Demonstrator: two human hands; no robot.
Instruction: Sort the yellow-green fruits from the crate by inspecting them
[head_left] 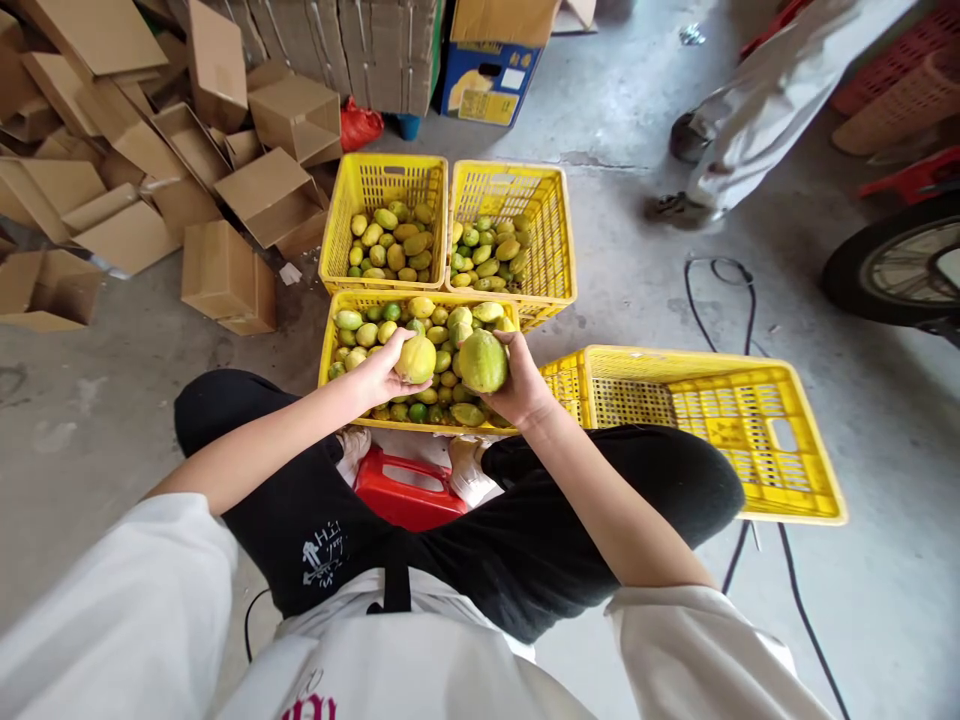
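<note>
My left hand (385, 372) is closed round a yellow lemon (415, 360), with the fingers beneath it. A larger, greener lemon (483, 361) sits in my right hand (519, 388), which grips it from the right and below. Both hands are held close together above the near yellow crate (421, 424). That crate contains many loose lemons (365, 335), from yellow to deep green, some round and some long. My hands and the two held fruits hide part of its contents.
Behind stand two yellow crates (322, 240) (568, 235) with more lemons. Another yellow crate (814, 440) lies tilted at my right. Cardboard boxes (225, 270) are heaped at left. A red stool (409, 490) is under me. A person's legs (765, 120), a wheel (900, 262) and a black cable (701, 310) are at right.
</note>
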